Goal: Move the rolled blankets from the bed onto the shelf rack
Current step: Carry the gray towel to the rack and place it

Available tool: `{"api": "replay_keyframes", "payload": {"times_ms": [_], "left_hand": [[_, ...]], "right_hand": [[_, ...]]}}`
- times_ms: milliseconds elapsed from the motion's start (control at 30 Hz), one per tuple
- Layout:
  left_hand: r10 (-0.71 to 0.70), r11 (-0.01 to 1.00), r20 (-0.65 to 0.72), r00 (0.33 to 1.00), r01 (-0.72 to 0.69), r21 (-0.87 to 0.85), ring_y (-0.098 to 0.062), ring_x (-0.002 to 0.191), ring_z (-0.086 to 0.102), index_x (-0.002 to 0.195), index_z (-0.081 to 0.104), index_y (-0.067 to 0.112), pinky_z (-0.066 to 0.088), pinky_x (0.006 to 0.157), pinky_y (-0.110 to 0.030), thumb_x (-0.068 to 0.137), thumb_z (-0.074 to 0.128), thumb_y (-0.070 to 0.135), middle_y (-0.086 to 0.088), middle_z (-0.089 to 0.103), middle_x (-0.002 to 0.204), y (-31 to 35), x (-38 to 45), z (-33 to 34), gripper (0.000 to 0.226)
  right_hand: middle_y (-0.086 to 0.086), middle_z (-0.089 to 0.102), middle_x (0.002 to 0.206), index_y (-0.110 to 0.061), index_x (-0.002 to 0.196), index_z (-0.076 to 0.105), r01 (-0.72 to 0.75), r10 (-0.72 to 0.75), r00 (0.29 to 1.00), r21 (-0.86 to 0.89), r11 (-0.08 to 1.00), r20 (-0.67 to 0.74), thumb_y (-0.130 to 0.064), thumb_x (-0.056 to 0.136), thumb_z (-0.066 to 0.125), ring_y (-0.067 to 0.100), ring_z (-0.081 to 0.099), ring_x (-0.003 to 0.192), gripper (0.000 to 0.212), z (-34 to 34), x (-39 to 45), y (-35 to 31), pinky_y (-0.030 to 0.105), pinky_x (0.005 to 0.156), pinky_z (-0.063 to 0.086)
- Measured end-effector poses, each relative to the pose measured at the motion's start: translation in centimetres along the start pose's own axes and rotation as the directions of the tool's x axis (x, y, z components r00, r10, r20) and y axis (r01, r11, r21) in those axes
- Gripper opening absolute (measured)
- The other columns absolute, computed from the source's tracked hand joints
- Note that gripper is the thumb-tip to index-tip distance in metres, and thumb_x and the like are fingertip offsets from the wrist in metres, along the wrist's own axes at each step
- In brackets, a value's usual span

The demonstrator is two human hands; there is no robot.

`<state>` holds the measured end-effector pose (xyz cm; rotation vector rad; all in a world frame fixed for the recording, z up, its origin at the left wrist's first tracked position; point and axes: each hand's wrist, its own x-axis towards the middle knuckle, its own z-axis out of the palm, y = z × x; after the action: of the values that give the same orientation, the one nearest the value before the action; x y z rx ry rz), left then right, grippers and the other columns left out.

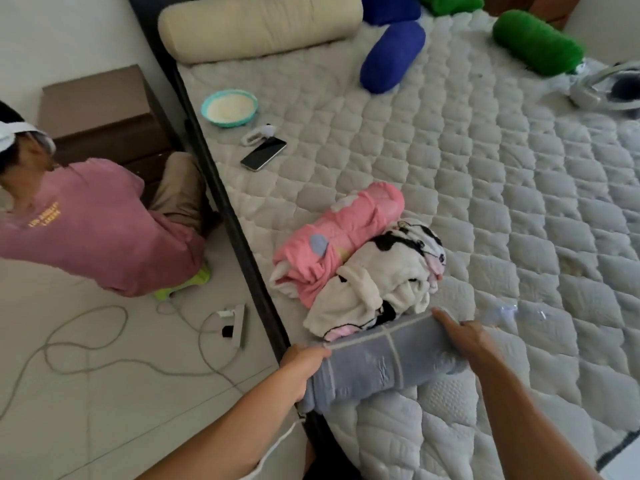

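A grey-blue rolled blanket (pixel 377 362) lies at the near edge of the bed (pixel 519 202). My left hand (pixel 303 367) grips its left end and my right hand (pixel 465 336) rests over its right end. Just behind it lie a white-and-black rolled blanket (pixel 381 278) and a pink rolled blanket (pixel 343 233), side by side and touching. Farther back are two blue rolls (pixel 393 57) and two green rolls (pixel 536 43). No shelf rack is in view.
A cream bolster (pixel 259 24), a teal bowl (pixel 229 108), a phone (pixel 264 154) and a small white device (pixel 256 133) lie on the mattress. A person in a pink shirt (pixel 97 220) crouches on the floor at left, by a brown cabinet (pixel 104 112), cables and a power strip (pixel 235 323).
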<state>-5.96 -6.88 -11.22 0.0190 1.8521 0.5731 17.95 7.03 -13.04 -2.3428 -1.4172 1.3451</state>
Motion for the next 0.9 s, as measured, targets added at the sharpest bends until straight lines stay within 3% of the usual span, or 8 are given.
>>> {"api": "replay_keyframes", "payload": {"times_ms": [200, 300, 433, 500, 567, 700, 800, 900], "left_hand": [[0.112, 0.988, -0.139, 0.984, -0.126, -0.092, -0.029, 0.106, 0.06, 0.131, 0.048, 0.007, 0.05, 0.086, -0.031, 0.078, 0.074, 0.028, -0.014, 0.058, 0.128, -2.0, -1.3, -9.6, 0.063], [0.129, 0.966, -0.249, 0.96, -0.179, -0.188, -0.033, 0.118, 0.056, 0.137, 0.042, 0.007, 0.051, 0.095, -0.039, 0.076, 0.076, 0.03, -0.015, 0.052, 0.136, -4.0, -2.3, -15.6, 0.074], [0.139, 0.921, -0.378, 0.915, -0.26, -0.29, -0.035, 0.115, 0.059, 0.131, 0.048, 0.004, 0.053, 0.092, -0.039, 0.075, 0.077, 0.033, -0.016, 0.056, 0.133, -8.2, -4.3, -24.9, 0.07], [0.147, 0.887, -0.448, 0.882, -0.318, -0.336, -0.032, 0.101, 0.064, 0.124, 0.055, 0.006, 0.055, 0.083, -0.037, 0.074, 0.076, 0.036, -0.015, 0.063, 0.122, -10.9, -5.5, -29.8, 0.062], [0.133, 0.845, -0.516, 0.846, -0.369, -0.387, -0.03, 0.087, 0.065, 0.116, 0.061, 0.007, 0.057, 0.073, -0.036, 0.075, 0.075, 0.036, -0.014, 0.067, 0.106, -13.8, -6.7, -34.7, 0.052], [0.059, 0.721, -0.633, 0.772, -0.472, -0.508, -0.03, 0.079, 0.066, 0.108, 0.061, 0.011, 0.053, 0.057, -0.029, 0.078, 0.073, 0.028, -0.013, 0.068, 0.1, -19.9, -8.9, -44.4, 0.037], [0.0, 0.642, -0.691, 0.723, -0.53, -0.554, -0.034, 0.09, 0.068, 0.107, 0.061, 0.011, 0.058, 0.072, -0.037, 0.073, 0.076, 0.031, -0.014, 0.069, 0.106, -23.7, -10.4, -51.2, 0.042], [-0.107, 0.577, -0.716, 0.69, -0.543, -0.61, -0.038, 0.101, 0.065, 0.12, 0.056, 0.014, 0.058, 0.08, -0.046, 0.066, 0.078, 0.038, -0.013, 0.065, 0.117, -26.8, -11.0, -56.8, 0.063]], "right_hand": [[0.018, 0.056, 0.121, -0.003, 0.125, 0.052, -0.061, 0.036, 0.992, 0.216, 0.975, 0.119, -0.068, 0.075, 0.055, 0.038, 0.055, 0.106, 0.082, 6.0, -7.4, -1.3, 0.052, 0.096, 0.047], [0.012, 0.059, 0.104, -0.005, 0.121, 0.053, -0.087, 0.017, 0.971, 0.284, 0.955, 0.24, -0.057, 0.078, 0.063, 0.036, 0.06, 0.092, 0.069, 9.9, -12.0, -3.2, 0.055, 0.082, 0.054], [0.014, 0.066, 0.107, -0.014, 0.107, 0.059, -0.024, -0.107, 0.923, 0.332, 0.943, 0.369, -0.052, 0.078, 0.066, 0.034, 0.065, 0.089, 0.048, 15.7, -19.0, -6.4, 0.042, 0.063, 0.057], [0.017, 0.067, 0.105, -0.01, 0.114, 0.059, 0.033, -0.201, 0.865, 0.348, 0.937, 0.46, -0.051, 0.081, 0.064, 0.034, 0.065, 0.084, 0.052, 19.1, -22.5, -8.1, 0.037, 0.057, 0.056], [0.015, 0.068, 0.102, -0.008, 0.12, 0.058, 0.081, -0.286, 0.804, 0.381, 0.921, 0.521, -0.05, 0.082, 0.064, 0.033, 0.066, 0.084, 0.057, 22.8, -26.0, -9.8, 0.041, 0.067, 0.056], [0.012, 0.072, 0.104, -0.019, 0.12, 0.061, 0.177, -0.323, 0.652, 0.277, 0.944, 0.685, -0.066, 0.072, 0.06, 0.032, 0.067, 0.094, 0.068, 30.5, -33.5, -12.5, 0.041, 0.07, 0.056], [0.009, 0.075, 0.095, -0.02, 0.115, 0.066, 0.284, -0.341, 0.564, 0.212, 0.935, 0.752, -0.077, 0.044, 0.07, 0.031, 0.067, 0.091, 0.091, 36.2, -39.1, -13.9, 0.04, 0.061, 0.056], [0.009, 0.069, 0.115, -0.027, 0.121, 0.06, 0.331, -0.38, 0.484, 0.237, 0.913, 0.788, -0.076, 0.039, 0.076, 0.034, 0.066, 0.1, 0.097, 41.4, -43.3, -15.1, 0.044, 0.063, 0.057]]}}
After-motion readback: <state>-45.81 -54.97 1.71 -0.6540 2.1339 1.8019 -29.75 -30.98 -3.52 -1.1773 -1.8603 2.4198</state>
